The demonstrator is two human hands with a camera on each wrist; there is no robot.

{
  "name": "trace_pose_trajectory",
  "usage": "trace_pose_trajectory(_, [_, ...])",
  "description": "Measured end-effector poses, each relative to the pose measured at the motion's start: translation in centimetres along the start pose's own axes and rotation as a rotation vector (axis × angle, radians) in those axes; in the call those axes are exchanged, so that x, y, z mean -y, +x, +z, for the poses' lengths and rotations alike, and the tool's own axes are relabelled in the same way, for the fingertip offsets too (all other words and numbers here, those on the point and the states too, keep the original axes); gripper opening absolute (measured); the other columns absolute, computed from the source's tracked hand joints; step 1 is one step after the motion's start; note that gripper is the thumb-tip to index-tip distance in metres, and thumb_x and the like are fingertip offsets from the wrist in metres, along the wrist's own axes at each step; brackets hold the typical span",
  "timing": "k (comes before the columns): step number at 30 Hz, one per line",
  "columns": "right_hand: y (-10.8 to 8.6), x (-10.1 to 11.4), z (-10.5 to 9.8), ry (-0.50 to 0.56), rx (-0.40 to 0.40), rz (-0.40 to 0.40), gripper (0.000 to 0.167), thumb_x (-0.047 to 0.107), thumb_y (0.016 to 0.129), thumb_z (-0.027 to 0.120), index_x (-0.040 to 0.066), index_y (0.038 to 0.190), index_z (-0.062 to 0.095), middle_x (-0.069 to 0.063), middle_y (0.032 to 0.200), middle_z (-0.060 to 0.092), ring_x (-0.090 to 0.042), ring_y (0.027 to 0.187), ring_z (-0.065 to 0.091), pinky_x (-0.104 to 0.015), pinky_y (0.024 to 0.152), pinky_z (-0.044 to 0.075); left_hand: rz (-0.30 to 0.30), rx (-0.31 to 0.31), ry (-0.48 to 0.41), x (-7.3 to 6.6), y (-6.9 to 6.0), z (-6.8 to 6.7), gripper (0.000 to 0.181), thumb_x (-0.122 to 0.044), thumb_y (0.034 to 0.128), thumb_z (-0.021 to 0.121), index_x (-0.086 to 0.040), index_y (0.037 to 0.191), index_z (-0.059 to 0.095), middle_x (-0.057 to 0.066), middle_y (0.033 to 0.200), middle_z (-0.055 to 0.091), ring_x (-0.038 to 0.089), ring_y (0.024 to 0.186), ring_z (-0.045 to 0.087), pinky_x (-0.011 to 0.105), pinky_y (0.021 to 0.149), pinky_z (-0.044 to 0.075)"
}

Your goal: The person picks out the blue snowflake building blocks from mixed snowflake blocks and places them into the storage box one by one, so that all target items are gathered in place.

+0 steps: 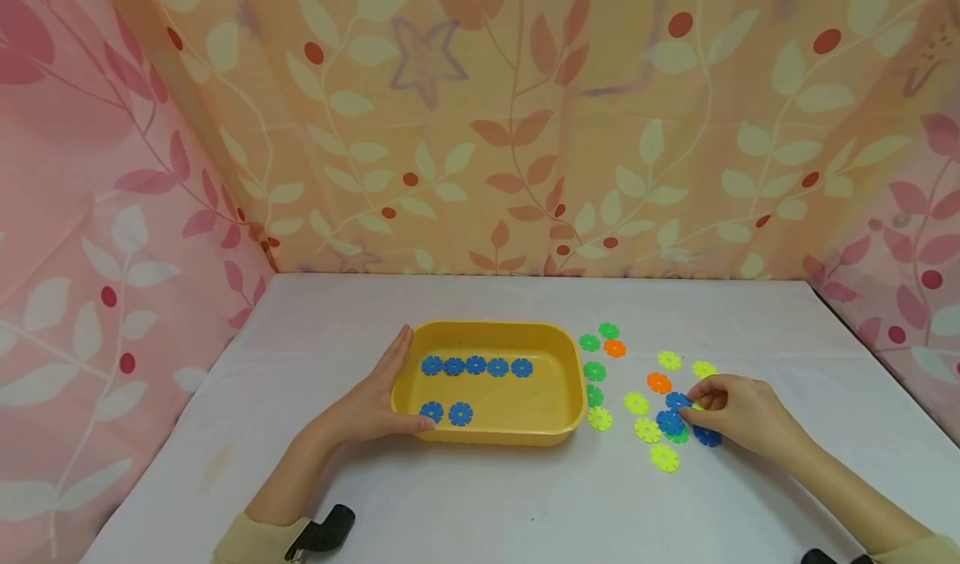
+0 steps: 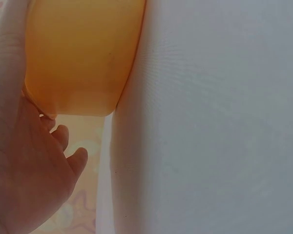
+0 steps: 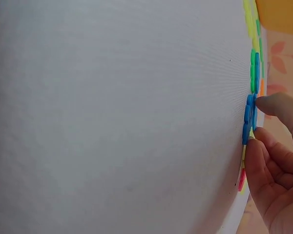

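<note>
Sleeves [image 1: 255, 539] of pale beige enter from the near side, a black wrist piece [image 1: 333, 527] beside the left one. Toward the near part of the white surface [image 1: 465, 497] lies a yellow disc [image 1: 665, 458]. Just beyond it, to the right, the right hand [image 1: 742, 416] pinches a blue disc [image 1: 677, 401] between thumb and forefinger, with other blue, green and yellow discs close about. The left hand [image 1: 363, 406] grips the left end of a yellow tray [image 1: 495, 437], thumb over the near rim, fingers along the outer wall. Inside the tray lie two blue discs [image 1: 461, 414] near left and a row of five farther back. Green discs [image 1: 595, 371] and an orange disc [image 1: 614, 348] sit just right of the tray. Leaf-patterned curtains [image 1: 517, 131] hang at the far edge.
</note>
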State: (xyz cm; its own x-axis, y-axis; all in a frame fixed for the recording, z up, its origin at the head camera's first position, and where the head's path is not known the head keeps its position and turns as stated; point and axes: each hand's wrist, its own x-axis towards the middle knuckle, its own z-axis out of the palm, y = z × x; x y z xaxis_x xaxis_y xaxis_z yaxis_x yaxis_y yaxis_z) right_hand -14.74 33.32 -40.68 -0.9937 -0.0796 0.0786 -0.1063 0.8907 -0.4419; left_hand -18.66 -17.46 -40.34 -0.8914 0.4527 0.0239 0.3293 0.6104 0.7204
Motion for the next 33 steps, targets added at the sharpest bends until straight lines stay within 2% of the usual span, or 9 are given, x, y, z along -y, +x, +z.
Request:
trace_pose_trajectory(4, [0.02, 0.11, -0.15, -0.001, 0.014, -0.015, 0.032, 0.038, 0.074, 0.084, 0.011, 0.087, 0.071, 0.007, 0.071, 0.057, -0.011, 0.067, 0.05, -0.022, 0.059, 0.043, 0.001, -0.002, 0.004, 0.03, 0.01, 0.01, 0.128, -0.048, 0.0703, 0.083, -0.019, 0.157, -0.006, 0.0, 0.163, -0.007, 0.027, 0.149, 0.002, 0.056, 0.113, 0.02])
trace_pose_trajectory(11, [0.12, 0.23, -0.29, -0.002, 0.035, -0.039, 0.029, 0.035, 0.074, 0.085, 0.012, 0.086, 0.072, 0.008, 0.07, 0.057, -0.01, 0.066, 0.05, -0.022, 0.059, 0.044, 0.012, -0.007, 0.011, 0.17, 0.02, 0.05, 0.127, -0.049, 0.0702, 0.082, -0.014, 0.158, -0.003, 0.002, 0.164, -0.005, 0.027, 0.149, 0.003, 0.057, 0.113, 0.021])
trace_pose_trajectory(20, [0.02, 0.3, -0.1, 0.0, 0.026, -0.034, 0.028, 0.033, 0.074, 0.085, 0.01, 0.085, 0.071, 0.007, 0.07, 0.057, -0.011, 0.067, 0.051, -0.022, 0.059, 0.045, 0.014, -0.005, 0.008, 0.16, 0.09, 0.07, 0.128, -0.05, 0.0699, 0.082, -0.014, 0.158, -0.004, 0.004, 0.164, -0.005, 0.028, 0.149, 0.003, 0.057, 0.113, 0.02])
trace_pose_trajectory(33, [0.01, 0.0, -0.15, 0.035, -0.017, -0.018, 0.036, 0.041, 0.074, 0.084, 0.011, 0.088, 0.072, 0.007, 0.072, 0.06, -0.008, 0.066, 0.053, -0.022, 0.06, 0.045, -0.003, -0.001, 0.001, 0.0, 0.02, 0.03, 0.129, -0.052, 0.0688, 0.082, -0.019, 0.157, -0.006, -0.001, 0.163, -0.007, 0.026, 0.149, 0.002, 0.056, 0.113, 0.019])
